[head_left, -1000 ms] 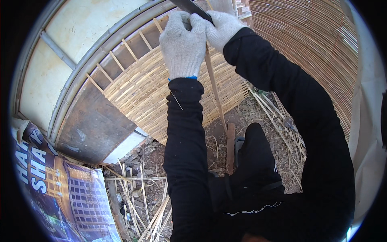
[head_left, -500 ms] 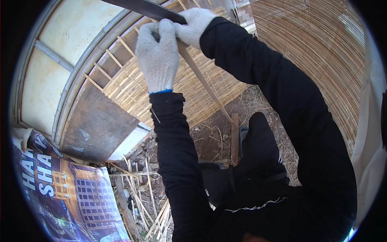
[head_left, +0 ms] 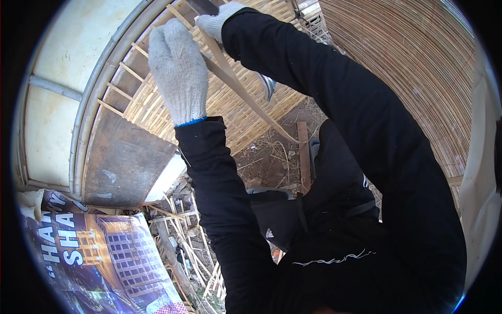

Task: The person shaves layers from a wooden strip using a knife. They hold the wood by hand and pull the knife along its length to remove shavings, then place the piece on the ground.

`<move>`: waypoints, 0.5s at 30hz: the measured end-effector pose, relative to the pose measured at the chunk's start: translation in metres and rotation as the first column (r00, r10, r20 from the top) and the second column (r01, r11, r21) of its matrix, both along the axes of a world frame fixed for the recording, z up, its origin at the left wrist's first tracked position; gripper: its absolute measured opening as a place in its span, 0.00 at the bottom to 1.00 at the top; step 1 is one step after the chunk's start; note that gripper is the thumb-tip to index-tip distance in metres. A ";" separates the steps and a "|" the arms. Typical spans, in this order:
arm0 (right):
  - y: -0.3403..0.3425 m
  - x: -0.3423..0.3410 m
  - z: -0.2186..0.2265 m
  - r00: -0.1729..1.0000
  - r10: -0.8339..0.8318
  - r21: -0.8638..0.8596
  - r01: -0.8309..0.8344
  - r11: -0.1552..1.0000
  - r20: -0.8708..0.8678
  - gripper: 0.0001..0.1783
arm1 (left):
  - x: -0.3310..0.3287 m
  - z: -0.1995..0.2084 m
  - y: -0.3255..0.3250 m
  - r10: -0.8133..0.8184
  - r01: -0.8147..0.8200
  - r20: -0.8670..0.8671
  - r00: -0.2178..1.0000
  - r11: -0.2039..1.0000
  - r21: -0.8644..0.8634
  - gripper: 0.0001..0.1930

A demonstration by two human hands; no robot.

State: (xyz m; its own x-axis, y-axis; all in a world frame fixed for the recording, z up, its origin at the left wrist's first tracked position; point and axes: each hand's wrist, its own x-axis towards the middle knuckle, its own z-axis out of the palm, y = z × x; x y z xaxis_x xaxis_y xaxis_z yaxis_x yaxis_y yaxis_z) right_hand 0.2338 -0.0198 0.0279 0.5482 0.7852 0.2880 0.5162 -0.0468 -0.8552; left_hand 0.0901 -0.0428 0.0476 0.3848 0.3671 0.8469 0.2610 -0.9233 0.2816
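Observation:
My left hand, in a white knitted glove with a blue cuff, is closed around a long bamboo strip; its fingertips are hidden. My right hand, gloved alike, is closed on a large knife, its dark broad blade cut off by the top edge. Close to the blade, the strip parts into two lengths, one leading to my left hand and one up beside my right. Downward, the strip bends toward a brown wooden bar between my feet.
Behind my hands lies a woven bamboo panel with protruding slat ends. A printed banner is at lower left, near loose bamboo slivers. A curved wall of thin slats rises at right. A small shiny bluish object shows beside my right sleeve.
Both hands have moved left and slightly up, and now stand farther apart. The strip bows more and shows two separated lengths near the blade. Less of the blade is in view.

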 end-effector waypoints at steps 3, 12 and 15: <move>-0.001 0.004 -0.007 0.987 0.126 0.068 -0.119 0.991 -0.096 0.30 | 0.000 0.003 -0.011 -0.009 0.013 0.040 0.999 0.996 -0.091 0.16; 0.032 0.028 -0.074 0.844 0.010 0.111 0.059 0.992 -0.536 0.24 | 0.002 0.001 -0.053 -0.024 0.161 0.281 0.959 0.866 -0.473 0.13; 0.012 0.034 -0.064 0.848 0.007 0.045 0.020 0.999 -0.531 0.26 | -0.003 -0.006 -0.041 -0.133 0.280 0.368 0.920 0.880 -0.384 0.15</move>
State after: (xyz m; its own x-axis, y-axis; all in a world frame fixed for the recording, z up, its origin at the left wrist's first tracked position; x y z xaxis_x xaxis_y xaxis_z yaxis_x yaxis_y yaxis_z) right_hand 0.2679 -0.0078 -0.0366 0.6333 0.7738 -0.0116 -0.0168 -0.0012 -0.9999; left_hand 0.0870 -0.0837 0.0414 0.2261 0.6585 0.7178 -0.0953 -0.7184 0.6891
